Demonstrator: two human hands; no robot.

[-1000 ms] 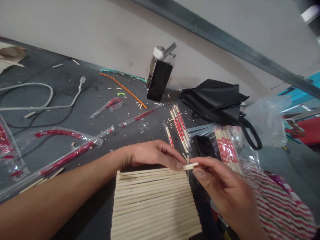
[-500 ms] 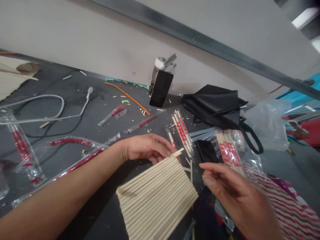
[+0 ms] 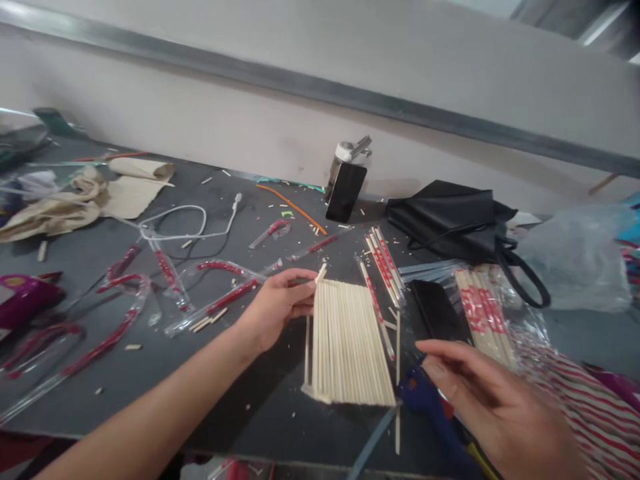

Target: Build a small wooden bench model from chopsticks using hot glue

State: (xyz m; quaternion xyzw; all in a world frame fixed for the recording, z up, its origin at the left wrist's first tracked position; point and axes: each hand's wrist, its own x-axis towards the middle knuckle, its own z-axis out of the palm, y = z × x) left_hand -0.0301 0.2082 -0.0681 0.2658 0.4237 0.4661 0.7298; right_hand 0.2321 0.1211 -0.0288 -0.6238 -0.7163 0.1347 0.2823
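My left hand [image 3: 286, 303] pinches the upper left corner of a flat panel of pale wooden sticks [image 3: 350, 340] laid side by side. A short stick piece [image 3: 321, 273] juts up at that corner, by the fingertips. To the right of the panel, my right hand [image 3: 495, 407] hovers with index finger and thumb stretched out and slightly apart, nothing visible between them. Just beside and partly behind it is a dark blue tool [image 3: 425, 403] with a small orange part; its kind is unclear. A red-wrapped pair of chopsticks [image 3: 375, 307] lies along the panel's right side.
Behind stand a phone [image 3: 346, 192] and a white-lidded bottle [image 3: 347, 150]. A black bag [image 3: 450, 213], wrapped chopsticks [image 3: 483, 310] and a dark flat object [image 3: 436, 307] lie right. Clear packets with red contents [image 3: 170, 273], a white cable [image 3: 205, 217] and beige cloth [image 3: 75, 203] lie left.
The panel has turned from a slant to nearly straight, its sticks now pointing away from me. My left hand keeps its corner. The view has shifted, showing more of the table's left side.
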